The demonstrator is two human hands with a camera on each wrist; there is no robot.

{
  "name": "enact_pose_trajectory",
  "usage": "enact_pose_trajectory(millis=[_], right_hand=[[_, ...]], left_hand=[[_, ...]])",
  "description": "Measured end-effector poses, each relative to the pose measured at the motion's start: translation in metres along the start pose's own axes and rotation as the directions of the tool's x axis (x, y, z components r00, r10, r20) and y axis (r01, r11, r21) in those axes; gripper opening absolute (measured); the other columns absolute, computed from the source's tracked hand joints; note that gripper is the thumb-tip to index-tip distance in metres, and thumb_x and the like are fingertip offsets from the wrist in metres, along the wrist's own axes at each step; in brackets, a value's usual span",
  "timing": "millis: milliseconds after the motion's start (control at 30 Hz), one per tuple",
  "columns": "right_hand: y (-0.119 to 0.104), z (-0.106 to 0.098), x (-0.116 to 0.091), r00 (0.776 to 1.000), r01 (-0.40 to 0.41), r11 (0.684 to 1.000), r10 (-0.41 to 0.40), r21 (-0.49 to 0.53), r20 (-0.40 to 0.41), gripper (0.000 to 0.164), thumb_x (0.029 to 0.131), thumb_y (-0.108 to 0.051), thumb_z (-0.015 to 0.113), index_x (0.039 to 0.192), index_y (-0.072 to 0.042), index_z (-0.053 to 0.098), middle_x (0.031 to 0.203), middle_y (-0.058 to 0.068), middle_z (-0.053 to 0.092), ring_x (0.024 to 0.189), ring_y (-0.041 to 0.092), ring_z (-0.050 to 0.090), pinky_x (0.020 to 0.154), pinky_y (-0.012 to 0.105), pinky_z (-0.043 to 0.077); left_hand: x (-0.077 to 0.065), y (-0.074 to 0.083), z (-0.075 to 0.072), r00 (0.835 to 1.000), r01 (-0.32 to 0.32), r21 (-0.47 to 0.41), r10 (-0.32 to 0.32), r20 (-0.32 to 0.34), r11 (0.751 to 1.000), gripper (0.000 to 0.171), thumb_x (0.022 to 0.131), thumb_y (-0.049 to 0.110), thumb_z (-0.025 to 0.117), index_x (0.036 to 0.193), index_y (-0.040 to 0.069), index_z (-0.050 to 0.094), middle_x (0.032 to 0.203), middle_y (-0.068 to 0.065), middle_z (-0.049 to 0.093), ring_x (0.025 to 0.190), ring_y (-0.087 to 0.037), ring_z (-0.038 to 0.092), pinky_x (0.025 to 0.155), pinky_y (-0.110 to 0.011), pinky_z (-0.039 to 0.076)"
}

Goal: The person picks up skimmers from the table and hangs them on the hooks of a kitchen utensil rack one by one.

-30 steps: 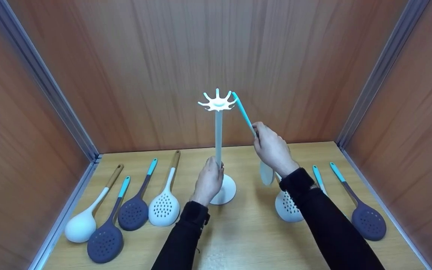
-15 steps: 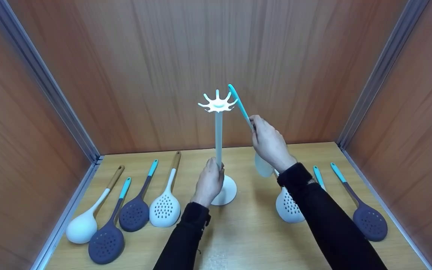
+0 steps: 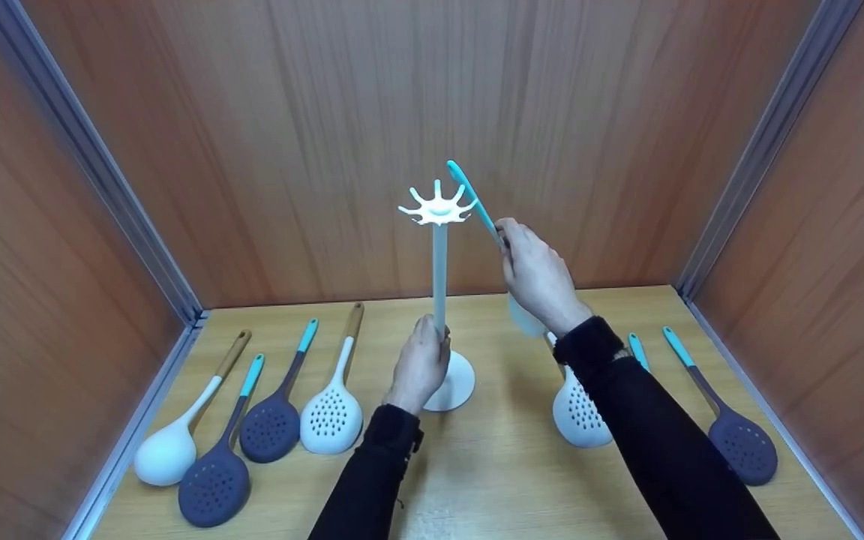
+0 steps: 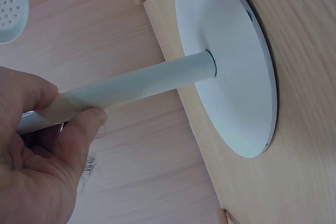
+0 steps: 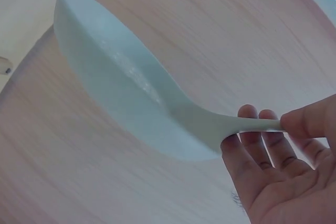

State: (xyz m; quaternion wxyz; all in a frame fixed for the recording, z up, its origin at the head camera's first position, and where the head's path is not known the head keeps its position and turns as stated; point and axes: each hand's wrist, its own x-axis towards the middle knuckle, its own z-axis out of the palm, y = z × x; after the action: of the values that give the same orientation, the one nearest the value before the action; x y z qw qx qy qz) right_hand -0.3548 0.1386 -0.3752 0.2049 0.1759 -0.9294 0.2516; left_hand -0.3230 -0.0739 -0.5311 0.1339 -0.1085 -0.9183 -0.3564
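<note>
We see the left hand (image 3: 421, 364) gripping the pale pole of the stand (image 3: 439, 274) low down, above its round base (image 3: 458, 382), which rests on the table (image 3: 492, 487). The right hand (image 3: 541, 274) pinches the turquoise-handled utensil (image 5: 121, 77) at its neck, pale head hanging down, handle tilted up beside the stand's pronged top (image 3: 438, 206). One prong overlaps that handle in the head view; we cannot tell whether they touch.

Left of the stand we count four utensils, lying roughly side by side: a white ladle (image 3: 166, 454) with a wooden handle, a larger dark skimmer (image 3: 214, 487), a smaller dark skimmer (image 3: 271, 429), and a white slotted turner (image 3: 331, 420), wooden-handled. On the right lie a white perforated utensil (image 3: 578, 412), a turquoise handle (image 3: 638, 351) and, near the side wall (image 3: 829, 300), another dark skimmer (image 3: 743, 446). The right sleeve (image 3: 657, 427) partly blocks our sight of the first two. A wood-grain back wall (image 3: 312, 150) stands behind everything.
</note>
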Motion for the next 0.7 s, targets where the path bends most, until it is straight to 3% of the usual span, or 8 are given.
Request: enact_pose_trajectory(millis=[467,700], right_hand=[[-0.0004,-0.0044,0.0044,0.994,0.080,0.996,-0.083,-0.043,-0.069,0.032,0.122,-0.005,0.058,0.153,-0.012,0.065,0.131,0.016,0.077,0.107,0.034,0.079,0.087,0.054,0.072],[-0.0009,-0.0036,0.0057,0.994,0.076,0.995,-0.080,-0.057,-0.070,0.033,0.122,-0.006,0.059,0.154,-0.015,0.064,0.130,0.015,0.076,0.101,0.033,0.077,0.083,0.050,0.073]], left_hand=[[-0.0003,-0.0003,0.0012,0.999,-0.042,0.013,0.043,-0.031,0.999,0.011,0.116,0.000,0.066,0.126,0.002,0.062,0.115,-0.013,0.069,0.099,-0.027,0.074,0.087,-0.046,0.070],[-0.0024,-0.0004,0.0010,0.998,-0.057,0.022,0.057,-0.037,0.998,0.011,0.116,0.000,0.066,0.125,0.002,0.061,0.114,-0.013,0.068,0.098,-0.026,0.071,0.087,-0.047,0.069]])
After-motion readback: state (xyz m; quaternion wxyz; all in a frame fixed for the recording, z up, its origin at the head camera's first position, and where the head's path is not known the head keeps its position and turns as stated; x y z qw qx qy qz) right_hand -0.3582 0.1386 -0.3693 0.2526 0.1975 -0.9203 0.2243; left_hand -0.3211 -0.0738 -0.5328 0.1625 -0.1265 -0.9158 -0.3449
